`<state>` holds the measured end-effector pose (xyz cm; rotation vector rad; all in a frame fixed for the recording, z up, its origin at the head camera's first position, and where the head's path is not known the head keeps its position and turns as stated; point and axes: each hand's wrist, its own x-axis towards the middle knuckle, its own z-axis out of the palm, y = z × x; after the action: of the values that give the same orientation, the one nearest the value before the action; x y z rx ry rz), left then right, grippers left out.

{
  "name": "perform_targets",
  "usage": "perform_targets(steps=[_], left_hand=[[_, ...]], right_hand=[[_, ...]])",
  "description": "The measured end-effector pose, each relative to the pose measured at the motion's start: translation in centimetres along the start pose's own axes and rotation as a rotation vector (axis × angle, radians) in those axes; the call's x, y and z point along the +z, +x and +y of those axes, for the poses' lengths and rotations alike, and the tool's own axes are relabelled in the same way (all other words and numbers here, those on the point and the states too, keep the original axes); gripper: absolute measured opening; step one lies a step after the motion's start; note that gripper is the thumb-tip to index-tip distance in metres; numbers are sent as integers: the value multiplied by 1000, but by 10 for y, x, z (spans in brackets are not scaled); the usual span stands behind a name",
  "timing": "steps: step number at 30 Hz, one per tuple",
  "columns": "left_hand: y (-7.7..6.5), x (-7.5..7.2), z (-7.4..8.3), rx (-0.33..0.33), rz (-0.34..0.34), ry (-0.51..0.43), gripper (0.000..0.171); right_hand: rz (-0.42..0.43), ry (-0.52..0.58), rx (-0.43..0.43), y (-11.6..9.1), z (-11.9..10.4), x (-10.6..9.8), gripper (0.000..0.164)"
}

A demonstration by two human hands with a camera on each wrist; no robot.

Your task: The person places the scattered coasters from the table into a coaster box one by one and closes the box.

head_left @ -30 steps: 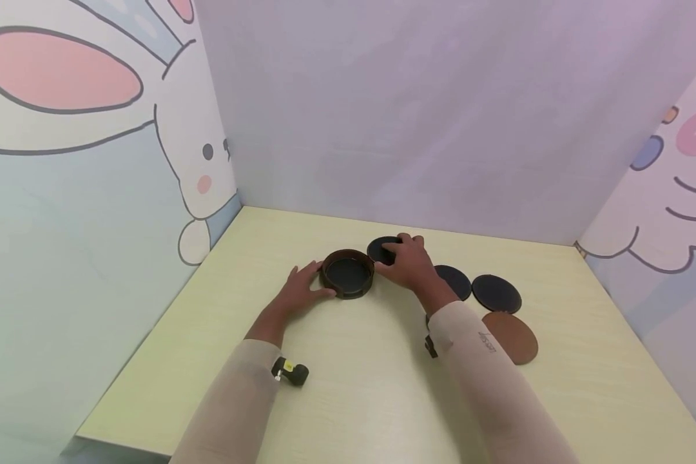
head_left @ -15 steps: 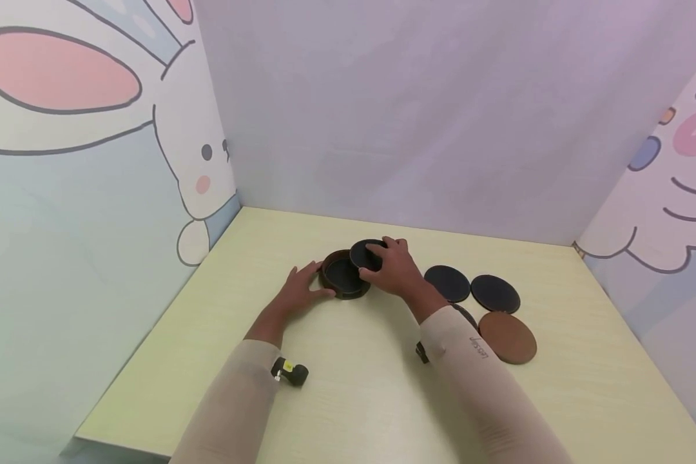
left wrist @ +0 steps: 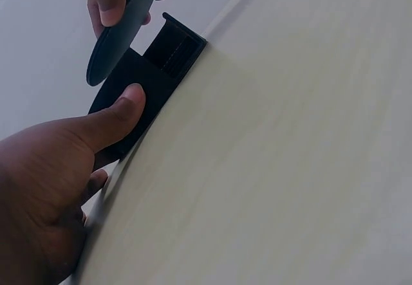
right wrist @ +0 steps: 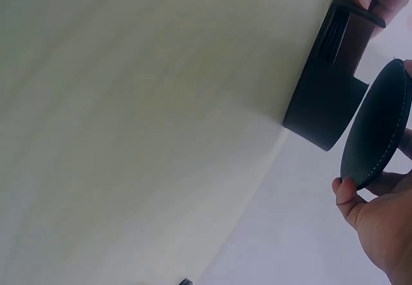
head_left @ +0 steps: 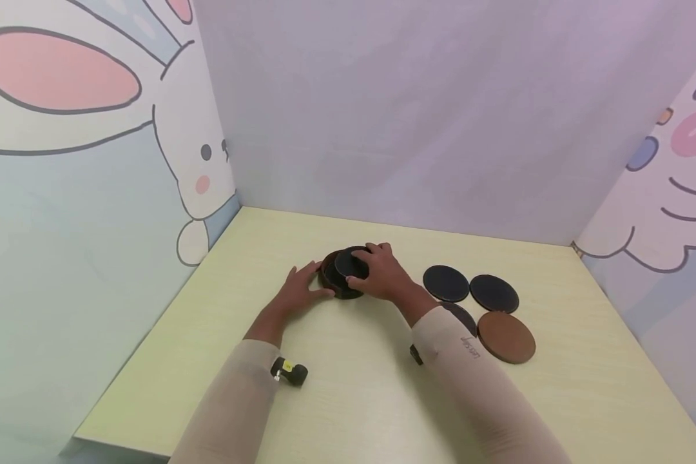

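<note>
1. On the left side of the round, dark holder (right wrist: 325,108), the person's left hand (head_left: 297,291) is clamped about the wall, thumb pressed to the near face and other fingers reaching toward the back.
2. Over the right part of the holder, the right hand (head_left: 381,274) pinches a stitched black coaster (right wrist: 376,129) by its rim. The coaster tilts, and I can't tell from here whether it touches the holder.
3. In the front of the holder's wall is a cut-out gap, with dark layered edges showing inside.
4. Well to the right of the holder lie one flat black coaster (head_left: 445,283), a second black coaster (head_left: 494,294) just beside it, and, closer to the person, a brown coaster (head_left: 506,337). The right sleeve (head_left: 487,393) partly hides a third black coaster (head_left: 461,316).
5. Under the holder spreads a pale table (head_left: 342,399).
6. Behind the holder hangs a plain pale curtain (head_left: 394,116); off to its left, a big cartoon rabbit (head_left: 176,161) covers the wall.
</note>
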<state>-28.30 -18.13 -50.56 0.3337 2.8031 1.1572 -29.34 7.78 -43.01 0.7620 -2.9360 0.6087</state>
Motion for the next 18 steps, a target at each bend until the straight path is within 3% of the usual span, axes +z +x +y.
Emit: perform_targets(steps=[13,18], left_hand=[[0,-1,1,8,1,12,90],[0,-1,0,29,3,19,89]], right_hand=[[-45,-96,-46,8,-17,6,64],[-67,-102,-53,8,-16,5,76]])
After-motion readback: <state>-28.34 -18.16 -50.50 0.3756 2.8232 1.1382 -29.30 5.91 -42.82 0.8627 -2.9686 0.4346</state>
